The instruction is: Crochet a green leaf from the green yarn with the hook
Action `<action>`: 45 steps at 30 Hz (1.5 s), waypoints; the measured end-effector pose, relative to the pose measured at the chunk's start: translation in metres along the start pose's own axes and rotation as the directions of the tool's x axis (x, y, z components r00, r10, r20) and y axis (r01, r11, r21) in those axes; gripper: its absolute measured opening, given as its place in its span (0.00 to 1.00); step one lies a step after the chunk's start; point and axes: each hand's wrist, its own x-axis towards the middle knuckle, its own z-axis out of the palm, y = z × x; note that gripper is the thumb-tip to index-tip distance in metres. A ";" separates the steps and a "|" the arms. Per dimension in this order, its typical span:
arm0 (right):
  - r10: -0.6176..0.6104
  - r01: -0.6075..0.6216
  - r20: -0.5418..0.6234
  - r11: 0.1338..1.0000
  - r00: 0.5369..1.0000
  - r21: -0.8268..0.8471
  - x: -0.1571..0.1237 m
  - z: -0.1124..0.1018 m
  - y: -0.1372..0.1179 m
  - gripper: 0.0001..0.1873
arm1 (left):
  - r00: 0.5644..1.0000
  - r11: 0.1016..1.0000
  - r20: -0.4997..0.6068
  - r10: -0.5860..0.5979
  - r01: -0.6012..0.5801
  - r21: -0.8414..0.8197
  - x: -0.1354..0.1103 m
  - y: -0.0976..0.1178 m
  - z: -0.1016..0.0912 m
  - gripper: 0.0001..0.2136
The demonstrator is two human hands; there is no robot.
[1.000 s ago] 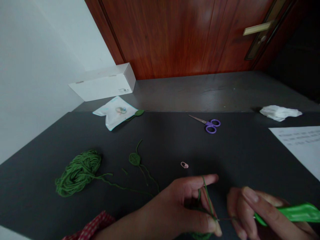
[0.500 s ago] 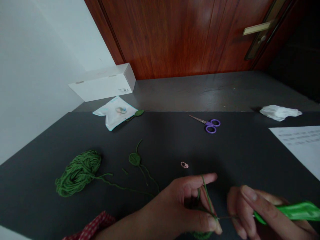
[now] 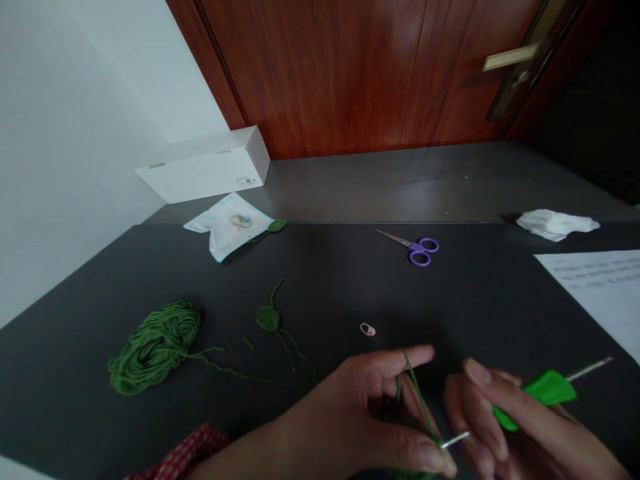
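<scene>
Your sleeve (image 3: 180,450) is a red-and-white check. The yarn ball (image 3: 155,347) is deep green, your crochet hook's handle (image 3: 543,393) a brighter green, the scissors' handles (image 3: 423,253) purple and the stitch marker (image 3: 367,329) pale pink, against a charcoal surface (image 3: 350,287).

The crochet hook (image 3: 537,393) has a green handle and slim metal shaft; it sits in the right hand (image 3: 500,417), tip at the left hand (image 3: 360,407). Green yarn (image 3: 419,393) runs taut over that hand's forefinger; a loose yarn ball (image 3: 155,347) lies left of it.
</scene>
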 end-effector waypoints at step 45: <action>-0.374 0.387 -0.145 0.919 0.916 0.077 0.031 0.065 -0.003 0.22 | 0.841 0.921 -0.387 0.377 -0.386 0.059 -0.004 0.009 0.003 0.50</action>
